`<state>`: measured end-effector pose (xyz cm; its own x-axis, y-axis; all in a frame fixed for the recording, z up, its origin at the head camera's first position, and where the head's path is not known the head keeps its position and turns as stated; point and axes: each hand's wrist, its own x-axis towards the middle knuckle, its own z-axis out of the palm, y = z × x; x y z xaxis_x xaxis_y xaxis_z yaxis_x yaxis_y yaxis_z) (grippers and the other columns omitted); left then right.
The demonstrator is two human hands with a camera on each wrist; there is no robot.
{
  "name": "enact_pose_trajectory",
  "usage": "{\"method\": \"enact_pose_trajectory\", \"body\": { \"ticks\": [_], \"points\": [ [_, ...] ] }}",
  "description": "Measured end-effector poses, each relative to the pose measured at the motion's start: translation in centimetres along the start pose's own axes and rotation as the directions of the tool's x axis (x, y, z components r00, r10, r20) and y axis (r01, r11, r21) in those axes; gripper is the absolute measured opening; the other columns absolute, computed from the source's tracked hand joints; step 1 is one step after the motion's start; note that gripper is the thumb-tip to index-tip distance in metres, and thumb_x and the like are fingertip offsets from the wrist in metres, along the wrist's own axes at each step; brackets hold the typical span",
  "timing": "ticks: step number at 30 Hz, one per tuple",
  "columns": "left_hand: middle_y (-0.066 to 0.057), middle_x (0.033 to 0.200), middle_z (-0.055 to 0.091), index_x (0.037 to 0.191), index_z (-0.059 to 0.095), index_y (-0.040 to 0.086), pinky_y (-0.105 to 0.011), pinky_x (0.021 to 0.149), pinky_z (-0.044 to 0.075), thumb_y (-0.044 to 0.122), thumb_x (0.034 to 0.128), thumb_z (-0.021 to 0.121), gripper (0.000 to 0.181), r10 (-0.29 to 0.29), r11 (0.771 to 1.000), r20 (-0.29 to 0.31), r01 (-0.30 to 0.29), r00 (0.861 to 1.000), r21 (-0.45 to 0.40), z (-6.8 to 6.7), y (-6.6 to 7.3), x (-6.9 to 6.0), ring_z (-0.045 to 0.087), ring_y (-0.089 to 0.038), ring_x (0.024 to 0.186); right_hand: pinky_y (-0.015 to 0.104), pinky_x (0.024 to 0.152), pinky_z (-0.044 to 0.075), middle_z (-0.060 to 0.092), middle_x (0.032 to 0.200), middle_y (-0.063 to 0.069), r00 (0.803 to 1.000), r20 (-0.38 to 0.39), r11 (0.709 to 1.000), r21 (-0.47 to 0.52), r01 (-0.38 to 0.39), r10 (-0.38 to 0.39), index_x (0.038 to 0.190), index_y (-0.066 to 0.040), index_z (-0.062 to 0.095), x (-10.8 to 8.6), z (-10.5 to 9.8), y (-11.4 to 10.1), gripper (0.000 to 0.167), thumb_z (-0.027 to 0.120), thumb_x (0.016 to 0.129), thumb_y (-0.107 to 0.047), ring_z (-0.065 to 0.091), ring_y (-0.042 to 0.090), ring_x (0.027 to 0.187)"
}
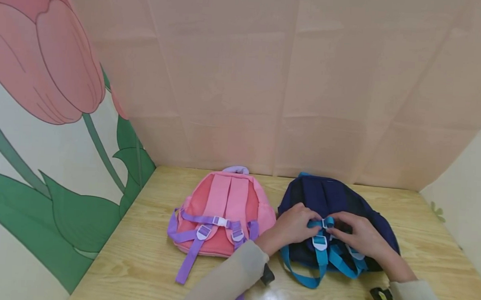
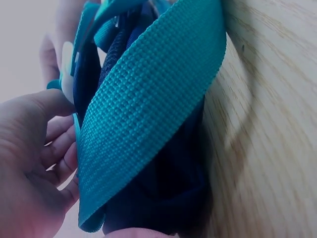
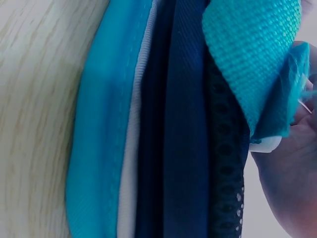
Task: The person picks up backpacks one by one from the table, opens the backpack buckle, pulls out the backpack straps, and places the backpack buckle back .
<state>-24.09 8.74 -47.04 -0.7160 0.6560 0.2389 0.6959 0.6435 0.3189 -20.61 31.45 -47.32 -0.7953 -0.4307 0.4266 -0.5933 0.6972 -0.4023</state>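
A navy backpack (image 1: 367,215) lies with its straps facing up on the right half of the table. Across it runs a blue chest strap (image 1: 314,224) with a small white buckle (image 1: 324,223). My left hand (image 1: 298,223) pinches this strap at the buckle's left side. From the other side, my right hand (image 1: 362,235) pinches the strap's looped right part between thumb and fingers. In the left wrist view, a wide turquoise strap (image 2: 148,94) partly covers the work of the left hand (image 2: 29,153). The right wrist view shows the backpack's blue-trimmed side (image 3: 104,129); the fingertips there are mostly hidden.
A pink backpack (image 1: 193,202) with purple straps lies left of the navy one, beside my left forearm. Both bags are on a wooden table (image 1: 125,252), backed by a pinkish cloth (image 1: 227,86). Blue shoulder strap ends (image 1: 309,280) hang in front of the navy bag.
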Motion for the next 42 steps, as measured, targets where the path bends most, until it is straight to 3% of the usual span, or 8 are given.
{"method": "enact_pose_trajectory", "body": {
  "ticks": [8, 14, 26, 42],
  "points": [
    [0.019, 0.109, 0.071, 0.121, 0.073, 0.03, -0.007, 0.071, 0.034, 0.048, 0.0967, 0.066, 0.031, 0.0, 1.0, -0.019, 0.0, 1.0, -0.016, 0.1, 0.0, -0.1, 0.047, 0.0, 0.089, 0.027, 0.07, 0.055, 0.071, 0.101, -0.009, 1.0, 0.008, 1.0, 0.006, -0.011, 0.011, 0.109, -0.02, 0.072, 0.0, -0.1, 0.0, 0.028, 0.082, 0.085, -0.011, 0.062, 0.005, 0.085],
    [0.019, 0.109, 0.07, 0.121, 0.073, 0.03, -0.007, 0.072, 0.034, 0.046, 0.0977, 0.065, 0.029, 0.005, 0.999, -0.035, -0.006, 0.999, -0.038, 0.0, 0.0, -0.3, 0.048, 0.001, 0.089, 0.028, 0.071, 0.055, 0.071, 0.1, -0.01, 0.999, 0.023, 0.999, 0.025, -0.041, 0.041, 0.11, -0.021, 0.071, 0.0, -0.5, -0.3, 0.027, 0.081, 0.086, -0.015, 0.065, 0.006, 0.085],
    [0.017, 0.106, 0.071, 0.117, 0.074, 0.028, -0.006, 0.071, 0.034, 0.044, 0.0964, 0.067, 0.027, 0.033, 0.999, -0.066, -0.034, 0.997, -0.013, 0.1, 0.0, -0.2, 0.048, 0.001, 0.086, 0.027, 0.069, 0.053, 0.068, 0.096, -0.013, 1.0, -0.016, 0.999, 0.032, 0.011, -0.011, 0.11, -0.019, 0.071, 0.5, -1.2, -1.3, 0.029, 0.081, 0.085, -0.008, 0.059, 0.0, 0.081],
    [0.019, 0.1, 0.069, 0.115, 0.072, 0.029, -0.006, 0.068, 0.034, 0.041, 0.0954, 0.069, 0.023, 0.023, 0.993, -0.107, -0.034, 0.994, -0.109, 0.3, -0.3, -0.4, 0.045, 0.003, 0.082, 0.027, 0.068, 0.054, 0.071, 0.093, -0.008, 0.998, -0.054, 0.996, 0.078, -0.038, 0.042, 0.106, -0.021, 0.067, -0.4, -0.8, -0.3, 0.025, 0.075, 0.089, -0.004, 0.064, 0.001, 0.082]
  ]
}}
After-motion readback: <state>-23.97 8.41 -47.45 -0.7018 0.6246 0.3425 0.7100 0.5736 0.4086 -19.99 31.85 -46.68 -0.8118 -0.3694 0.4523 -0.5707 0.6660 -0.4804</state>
